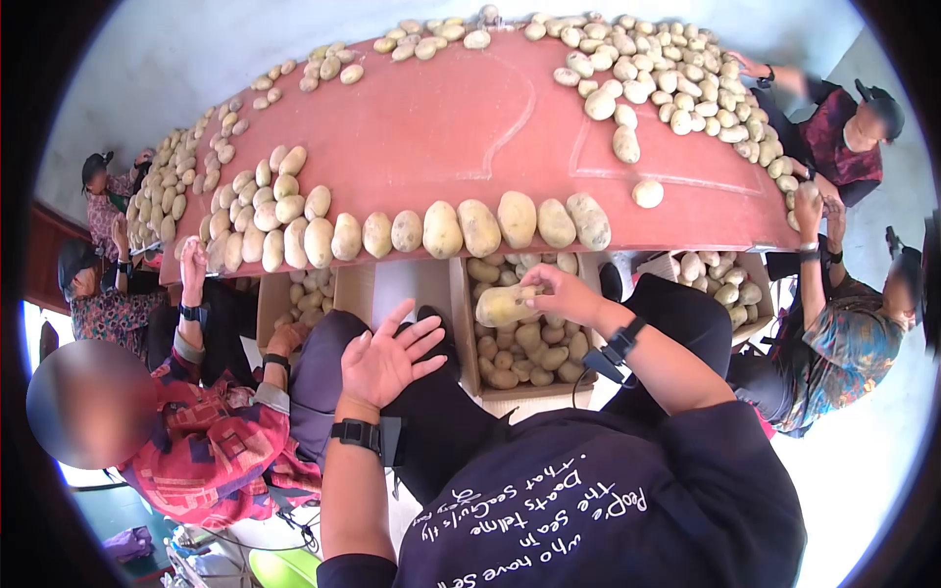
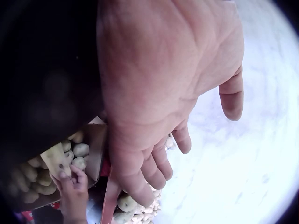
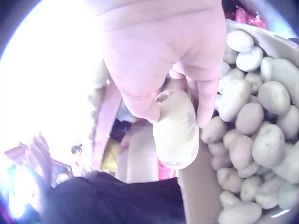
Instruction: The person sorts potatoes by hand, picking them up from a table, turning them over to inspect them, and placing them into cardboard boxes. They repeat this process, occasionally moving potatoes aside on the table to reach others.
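My right hand (image 1: 567, 294) grips one end of a large pale potato (image 1: 505, 306) over a cardboard box (image 1: 469, 338) full of potatoes. In the right wrist view the thumb and fingers pinch that potato (image 3: 175, 133) at its upper end, and the box of potatoes lies beside it. My left hand (image 1: 390, 361) is raised, palm up and fingers spread, with nothing in it. The left wrist view shows the left hand (image 2: 159, 84) with its fingers apart. A row of potatoes (image 1: 443, 230) lines the near edge of the red table (image 1: 421, 127) ahead.
More potatoes are heaped at the table's left (image 1: 265, 211) and in a big pile (image 1: 667, 78) at the far right. Boxes of potatoes stand at left (image 1: 312, 294) and right (image 1: 720, 279) under the edge. A seated person (image 1: 225, 421) is close at my left; others work around the table.
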### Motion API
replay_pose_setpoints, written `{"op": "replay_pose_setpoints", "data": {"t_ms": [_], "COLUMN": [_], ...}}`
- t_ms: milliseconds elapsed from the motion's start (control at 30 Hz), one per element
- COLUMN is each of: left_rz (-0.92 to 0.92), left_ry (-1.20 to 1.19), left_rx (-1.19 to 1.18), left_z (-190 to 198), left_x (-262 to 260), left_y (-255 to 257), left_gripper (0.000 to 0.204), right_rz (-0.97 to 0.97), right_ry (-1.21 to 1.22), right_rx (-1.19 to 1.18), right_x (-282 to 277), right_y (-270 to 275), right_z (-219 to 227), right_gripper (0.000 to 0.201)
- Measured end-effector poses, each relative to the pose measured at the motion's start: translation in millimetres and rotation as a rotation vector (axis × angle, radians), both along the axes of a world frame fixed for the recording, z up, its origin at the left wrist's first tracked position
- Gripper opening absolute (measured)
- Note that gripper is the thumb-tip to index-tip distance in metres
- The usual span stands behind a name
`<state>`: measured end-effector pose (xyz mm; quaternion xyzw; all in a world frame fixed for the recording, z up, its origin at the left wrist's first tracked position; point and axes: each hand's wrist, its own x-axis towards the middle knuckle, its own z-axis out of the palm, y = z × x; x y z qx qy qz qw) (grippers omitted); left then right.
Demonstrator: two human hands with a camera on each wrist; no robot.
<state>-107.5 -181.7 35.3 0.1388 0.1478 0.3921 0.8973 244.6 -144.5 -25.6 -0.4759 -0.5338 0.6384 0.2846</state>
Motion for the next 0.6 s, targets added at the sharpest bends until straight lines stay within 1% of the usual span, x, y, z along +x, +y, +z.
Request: {"op": "replay_pose_setpoints", "data": {"t_ms": [67,100,167,267,300,367,433,467,500,567,600], "left_rz": [-0.007,-0.006,-0.011,-0.009,-0.007,-0.001,-0.002,0.005,0.008,0.017,0.018], "left_ry": [-0.006,-0.005,-0.001,0.008,0.013,0.028,0.030,0.054,0.055,0.059,0.062], "left_rx": [0.016,0.019,0.026,0.030,0.031,0.035,0.046,0.044,0.048,0.037,0.032], "left_z": [-0.8,-0.7,-0.6,1.4,2.2,3.7,2.2,2.5,2.8,2.5,2.8], "left_x": [0.2,0.0,-0.1,2.8,3.4,6.1,7.6,7.5,7.4,4.9,4.1], "left_y": [-0.1,-0.1,-0.1,-0.2,-0.2,-0.8,-1.6,-3.0,-3.3,-5.7,-6.3], "left_gripper": [0.080,0.080,0.080,0.079,0.079,0.080,0.080,0.080,0.080,0.079,0.079], "right_rz": [-0.055,-0.060,0.043,-0.058,-0.011,0.082,0.033,0.031,0.008,-0.046,-0.080], "right_ry": [0.185,0.338,0.802,1.140,1.112,1.053,1.199,1.300,1.268,1.204,1.190], "right_rx": [-0.053,-0.095,-0.069,-0.403,-0.417,-0.446,-0.564,-0.572,-0.552,-0.532,-0.440], "right_x": [10.3,18.7,30.8,23.2,18.1,9.3,1.5,-2.9,3.5,16.7,27.5], "right_y": [-3.9,-3.8,-5.7,-13.0,-13.0,-11.2,-25.1,-33.9,-34.5,-46.0,-45.5], "right_z": [59.2,74.3,92.6,120.5,115.1,79.2,26.6,22.7,21.0,35.0,40.0], "right_gripper": [0.034,0.038,0.044,0.052,0.056,0.064,0.063,0.059,0.060,0.063,0.066]}}
